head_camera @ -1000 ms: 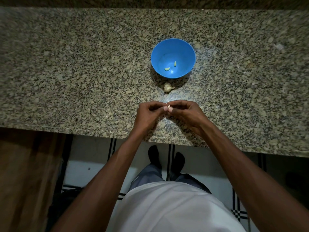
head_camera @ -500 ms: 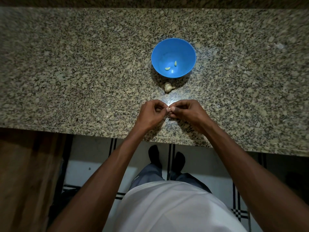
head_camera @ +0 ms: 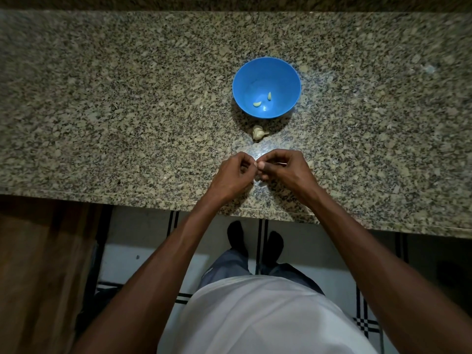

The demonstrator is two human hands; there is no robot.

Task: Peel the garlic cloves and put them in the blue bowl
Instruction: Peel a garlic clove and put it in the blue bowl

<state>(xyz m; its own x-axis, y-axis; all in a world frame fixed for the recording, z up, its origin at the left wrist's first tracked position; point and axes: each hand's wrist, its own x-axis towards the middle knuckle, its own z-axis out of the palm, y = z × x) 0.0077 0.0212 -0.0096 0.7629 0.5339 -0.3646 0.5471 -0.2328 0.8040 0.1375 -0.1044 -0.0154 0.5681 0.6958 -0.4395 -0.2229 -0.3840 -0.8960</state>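
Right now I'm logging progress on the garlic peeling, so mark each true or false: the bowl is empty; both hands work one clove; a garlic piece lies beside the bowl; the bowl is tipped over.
1. The blue bowl is empty. False: peeled cloves lie inside.
2. The left hand and right hand pinch one small clove between them. True.
3. A garlic piece lies on the counter near the bowl. True.
4. The bowl is tipped over. False: it stands upright.

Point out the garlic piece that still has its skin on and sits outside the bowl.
It's the garlic piece on the counter, just in front of the blue bowl. It's papery and off-white, while the cloves inside the bowl are bare, yellowish and peeled.
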